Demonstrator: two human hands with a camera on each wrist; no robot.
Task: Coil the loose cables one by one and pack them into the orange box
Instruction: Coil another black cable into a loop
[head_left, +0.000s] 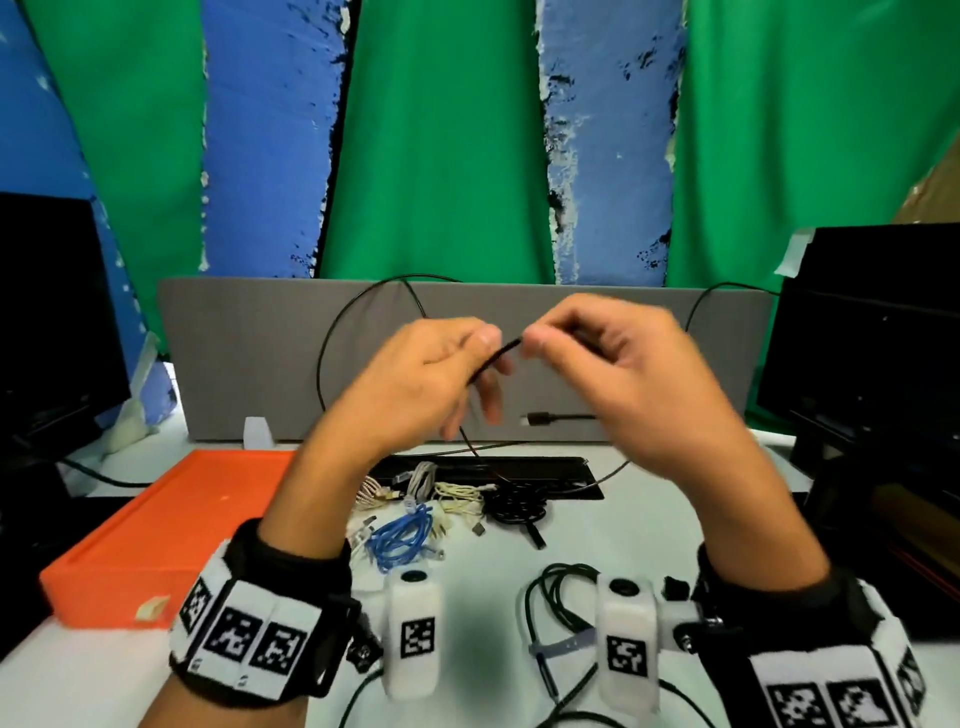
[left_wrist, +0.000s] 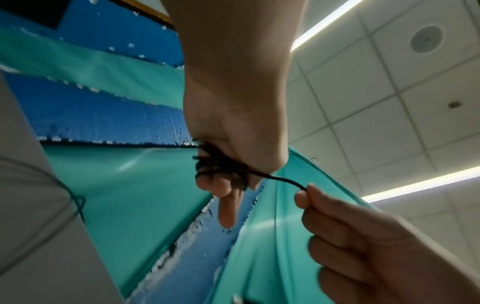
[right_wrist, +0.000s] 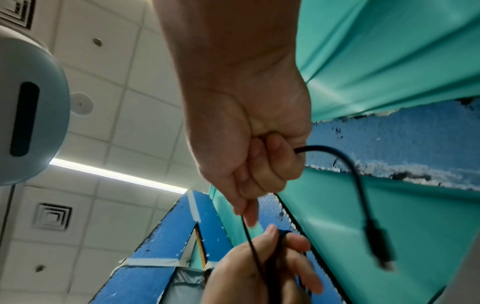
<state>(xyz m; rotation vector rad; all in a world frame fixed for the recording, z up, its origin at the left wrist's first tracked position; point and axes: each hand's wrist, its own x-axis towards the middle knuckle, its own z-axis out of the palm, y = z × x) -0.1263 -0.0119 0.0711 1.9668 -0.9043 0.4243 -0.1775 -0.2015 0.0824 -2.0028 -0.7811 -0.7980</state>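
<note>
Black and thin, the cable (head_left: 332, 332) hangs in the air between both hands above the desk (head_left: 478, 597), one wide loop arcing up in front of the grey partition (head_left: 260, 364). The left hand (head_left: 415, 379) has its fingers curled round several turns already wound on them, as the left wrist view shows. The right hand (head_left: 613, 364) pinches the cable between thumb and fingertip just beside the left, and its plug (head_left: 540, 418) dangles free below the right hand. The orange box (head_left: 171, 525) sits on the desk to the left, well apart from the hands; its inside is not in view. More loose cables lie in a pile (head_left: 441, 514) between the forearms.

The cable looks light, limp and springy, so turns will likely slip off unless the left fingers keep them bunched. It is best gripped on the cord itself close to the coil, feeding short lengths, with the stiff plug left for last. The smooth jacket may slide in a light pinch.
</note>
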